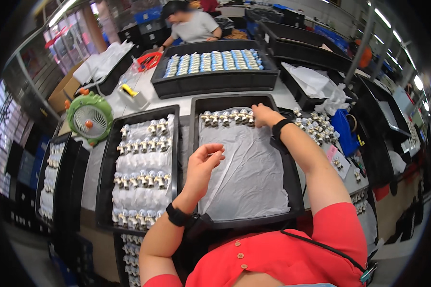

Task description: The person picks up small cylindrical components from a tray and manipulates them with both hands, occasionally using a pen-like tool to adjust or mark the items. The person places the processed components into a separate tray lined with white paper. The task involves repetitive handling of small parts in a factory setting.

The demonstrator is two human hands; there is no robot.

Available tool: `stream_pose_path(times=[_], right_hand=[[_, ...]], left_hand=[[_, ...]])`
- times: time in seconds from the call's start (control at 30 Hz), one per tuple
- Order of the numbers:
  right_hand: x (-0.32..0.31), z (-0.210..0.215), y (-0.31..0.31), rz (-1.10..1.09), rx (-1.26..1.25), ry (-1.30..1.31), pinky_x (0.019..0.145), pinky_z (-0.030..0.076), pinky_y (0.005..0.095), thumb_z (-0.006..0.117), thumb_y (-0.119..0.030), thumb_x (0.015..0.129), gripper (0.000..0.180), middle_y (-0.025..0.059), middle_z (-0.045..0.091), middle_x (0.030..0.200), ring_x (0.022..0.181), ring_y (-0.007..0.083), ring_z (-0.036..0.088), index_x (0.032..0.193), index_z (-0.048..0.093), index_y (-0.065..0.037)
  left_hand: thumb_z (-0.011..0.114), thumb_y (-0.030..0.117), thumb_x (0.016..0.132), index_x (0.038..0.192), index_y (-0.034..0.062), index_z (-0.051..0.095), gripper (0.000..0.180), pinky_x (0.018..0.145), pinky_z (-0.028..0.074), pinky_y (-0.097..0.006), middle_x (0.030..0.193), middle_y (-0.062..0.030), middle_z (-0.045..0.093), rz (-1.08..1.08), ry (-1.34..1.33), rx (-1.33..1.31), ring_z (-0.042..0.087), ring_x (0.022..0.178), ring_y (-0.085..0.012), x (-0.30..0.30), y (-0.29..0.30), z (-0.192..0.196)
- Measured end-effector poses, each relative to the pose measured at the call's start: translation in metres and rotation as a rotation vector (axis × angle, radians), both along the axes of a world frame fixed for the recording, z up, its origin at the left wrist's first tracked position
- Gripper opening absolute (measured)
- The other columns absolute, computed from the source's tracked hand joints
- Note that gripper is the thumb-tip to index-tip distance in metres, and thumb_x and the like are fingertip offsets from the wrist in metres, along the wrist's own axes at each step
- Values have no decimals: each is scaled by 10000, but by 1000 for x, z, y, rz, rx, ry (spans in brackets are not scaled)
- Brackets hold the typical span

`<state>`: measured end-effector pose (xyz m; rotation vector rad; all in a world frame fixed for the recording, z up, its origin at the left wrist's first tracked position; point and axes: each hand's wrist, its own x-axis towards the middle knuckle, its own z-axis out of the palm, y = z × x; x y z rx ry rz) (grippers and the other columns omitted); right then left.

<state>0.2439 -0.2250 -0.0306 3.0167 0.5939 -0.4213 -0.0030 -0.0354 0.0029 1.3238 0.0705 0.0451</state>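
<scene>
Along the far edge of a black tray (pixel 292 191) lined with white tissue, small figurines (pixel 225 117) with pale blue heads and dark bases stand in one row. My right hand (pixel 264 115) is at the right end of this row, its fingers closed around a figurine that they mostly hide. Over the left part of the same tissue hovers my left hand (pixel 206 165), its fingers loosely curled and apart, with nothing visible in them. Beside it on the left, a second black tray (pixel 103 191) carries several rows of similar figurines with tissue between the rows.
Loose figurines (pixel 318 126) are heaped right of the tray, near a blue bag (pixel 345 134). A filled black crate (pixel 215 83) stands at the back, with a co-worker (pixel 196 26) behind it. A green fan (pixel 88 116) and a tape dispenser (pixel 133 97) are at the left.
</scene>
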Motion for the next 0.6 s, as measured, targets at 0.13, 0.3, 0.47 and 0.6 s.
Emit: stream_pose_path(times=[0.13,0.3,0.47,0.6], right_hand=[[13,-8,-11,20,26,-36,808,495,382,704,-117,588,597,232,479,1125,991,377,554,1125,477,12],[5,8,-6,39,116,81,807,498,391,723,-106,582,491,238,436,1159,936,363,568,1039,547,-72],[12,0,-17,121,134,-100,771,501,389,739,-74,560,448,222,439,1091,889,369,574,961,540,-67],[-21,32,6,294,336,-156,783,471,385,690,-82,602,400,181,532,991,916,358,552,970,535,-59]], left_hand=[[577,151,866,1050,66,581,203,765,424,-233,993,-14,615,6,7,26,577,879,-94,3,2,-4],[575,147,862,1052,52,582,212,760,423,-238,985,-26,622,37,-11,31,576,859,-97,6,8,-6],[575,132,858,1029,72,593,182,754,423,-229,969,-13,627,68,-8,-9,583,860,-91,10,10,-8],[570,154,874,1100,67,562,242,794,427,-252,1049,-33,595,77,-1,-20,577,924,-119,5,10,-7]])
